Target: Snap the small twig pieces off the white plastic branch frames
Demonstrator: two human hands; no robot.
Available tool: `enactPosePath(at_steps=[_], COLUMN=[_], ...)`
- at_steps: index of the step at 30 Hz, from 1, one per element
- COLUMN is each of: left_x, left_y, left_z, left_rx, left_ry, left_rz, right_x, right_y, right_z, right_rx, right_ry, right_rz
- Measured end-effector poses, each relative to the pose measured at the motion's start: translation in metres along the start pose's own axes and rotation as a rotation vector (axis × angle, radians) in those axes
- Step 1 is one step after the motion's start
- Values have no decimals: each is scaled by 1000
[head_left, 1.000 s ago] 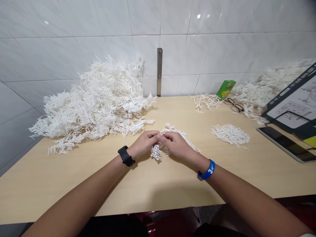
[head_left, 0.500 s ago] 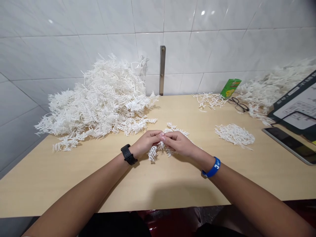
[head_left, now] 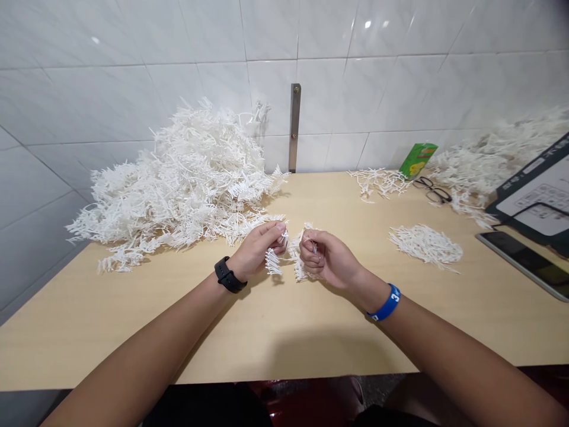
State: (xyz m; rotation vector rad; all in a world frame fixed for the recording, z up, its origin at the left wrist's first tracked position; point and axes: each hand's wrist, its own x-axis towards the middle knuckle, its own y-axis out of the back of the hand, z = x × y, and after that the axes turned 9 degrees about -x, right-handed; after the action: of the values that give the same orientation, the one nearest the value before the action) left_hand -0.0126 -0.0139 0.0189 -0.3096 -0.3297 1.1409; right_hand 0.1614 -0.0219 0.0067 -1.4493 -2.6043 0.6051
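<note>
Left hand (head_left: 262,246): thumb and forefinger pinched together on a white pronged strip (head_left: 273,262), its prongs hanging below the fingers over the bench (head_left: 222,338). Right hand (head_left: 329,258): just beside it with a narrow gap between, fingers curled in; a sliver of white at the thumb side, judged to be a small white piece (head_left: 314,247) in its grasp. Its shape is too covered to tell.

More white strips (head_left: 301,271) lie between the hands and partly behind the right. Large white heap (head_left: 191,184): beyond and left of the left hand. Small white pile (head_left: 427,244): right of the right hand, well apart.

Handling notes (judgement): prongs look thin and springy, so a pinch close to the spine should steady the strip better than one at the tips. Short, low movements seem best; a wide swing could snag the strips beneath.
</note>
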Motion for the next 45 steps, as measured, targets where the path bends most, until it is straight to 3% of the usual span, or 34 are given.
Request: enactPosePath(at_steps=[4,7,13,16,24,29,32,35,39,42,45], left_x=[0,-2,-1,0,-8,-10,-9,-7,-5,-5,-6], left_y=[-2,-6,-8,-4,-6,-15,-16,-14,-12,-14,-18], left_z=[-5,-8,-9,-12,-11,3,3,-5,-13,-16,-16], left_rx=[199,373,517,404,-45,-226,-161,56,285,313,168], left_ry=[-25,-32,-42,-10,157,123,47,-13,-42,-38,23], left_rz=[44,37,15,-19,-118,-138,-76,25,99,124,134], right_x=[3,3,1,2,-2,-4,-2,0,1,1,-1], right_y=[3,1,-7,-6,-9,-9,-4,0,-3,-8,-11], right_z=[-1,4,9,7,11,4,-3,-3,7,11,12], right_rx=[93,-1,-538,-598,-393,-44,107,136,-67,-353,-486], right_ry=[-121,-124,177,238,233,229,119,-23,-58,89,222], right_rz=[-44,-28,85,72,-3,41,18,-16,20,71,79])
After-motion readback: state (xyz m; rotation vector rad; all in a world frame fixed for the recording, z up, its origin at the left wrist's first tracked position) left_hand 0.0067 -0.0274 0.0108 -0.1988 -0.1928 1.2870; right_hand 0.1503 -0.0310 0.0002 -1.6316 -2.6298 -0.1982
